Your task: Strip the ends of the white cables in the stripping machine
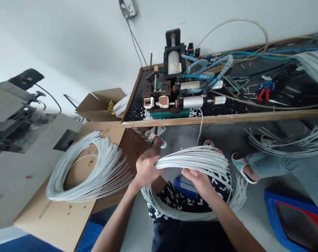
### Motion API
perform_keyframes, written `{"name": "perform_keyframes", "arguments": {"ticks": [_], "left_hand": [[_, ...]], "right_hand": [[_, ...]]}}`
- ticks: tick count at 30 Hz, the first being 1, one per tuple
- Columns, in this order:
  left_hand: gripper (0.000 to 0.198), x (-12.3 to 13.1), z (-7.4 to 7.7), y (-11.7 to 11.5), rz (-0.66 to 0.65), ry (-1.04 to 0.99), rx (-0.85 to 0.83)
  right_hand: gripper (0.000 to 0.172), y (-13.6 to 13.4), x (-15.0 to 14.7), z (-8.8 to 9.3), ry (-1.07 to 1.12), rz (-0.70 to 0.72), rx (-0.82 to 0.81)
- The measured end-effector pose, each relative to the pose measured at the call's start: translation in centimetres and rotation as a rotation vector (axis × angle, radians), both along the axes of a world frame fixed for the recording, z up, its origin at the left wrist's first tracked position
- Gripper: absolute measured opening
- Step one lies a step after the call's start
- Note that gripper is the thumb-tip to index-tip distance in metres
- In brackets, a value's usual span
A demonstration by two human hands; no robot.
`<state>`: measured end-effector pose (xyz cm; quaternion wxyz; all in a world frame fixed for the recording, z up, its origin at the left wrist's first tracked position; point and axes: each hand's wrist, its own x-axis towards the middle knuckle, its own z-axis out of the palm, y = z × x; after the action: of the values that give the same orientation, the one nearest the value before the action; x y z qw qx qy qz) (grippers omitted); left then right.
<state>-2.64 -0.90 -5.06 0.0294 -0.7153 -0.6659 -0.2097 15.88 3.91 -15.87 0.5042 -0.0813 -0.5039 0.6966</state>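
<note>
Holding a bundle of white wire [190, 159] at lower centre of the frame. Gripping its left end with the left hand [147, 170], fingers closed round the strands. Supporting near the cut ends with the right hand [200, 181], fingers curled against the underside; cannot tell how firmly pressed. Lying just below, across patterned shorts [169, 192]: a wire coil [186, 215], possibly joined to the bundle; cannot tell.

Risks, as judged: could fan out and tangle on any slackening of the left grip, given springy-looking strands. Could lose alignment at the tips through careless shifting of the right hand. Could snag on loose ends at right of the lap.

Materials: smooth, thin, apparently plastic-sheathed strands in rounded loops. At left of frame, a second coil [56, 182], brush-like at its ends, on flat brown cardboard [69, 224]. At upper centre, a blocky dark machine [174, 66] with smooth pale cylinders, on a wood-edged bench [227, 119].
</note>
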Motion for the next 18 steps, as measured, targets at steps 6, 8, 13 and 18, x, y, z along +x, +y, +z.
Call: {"name": "perform_keyframes", "arguments": {"ticks": [6, 8, 13, 18], "left_hand": [[0.015, 3.0, 0.5, 2.3, -0.183, 0.044, -0.07], [0.011, 4.0, 0.1, 2.8, -0.185, 0.083, -0.09], [0.013, 3.7, -1.6, 3.8, -0.096, 0.073, 0.013], [0.022, 1.7, -1.3, 5.6, -0.061, 0.06, 0.052]], "right_hand": [[0.075, 1.6, 3.7, -3.0, -0.071, -0.13, 0.033], [0.072, 1.3, 4.3, -3.4, -0.075, -0.185, 0.059], [0.06, 0.4, 4.7, -2.3, -0.158, -0.305, 0.13], [0.047, -0.2, 5.8, 1.9, -0.274, -0.504, 0.372]]}}
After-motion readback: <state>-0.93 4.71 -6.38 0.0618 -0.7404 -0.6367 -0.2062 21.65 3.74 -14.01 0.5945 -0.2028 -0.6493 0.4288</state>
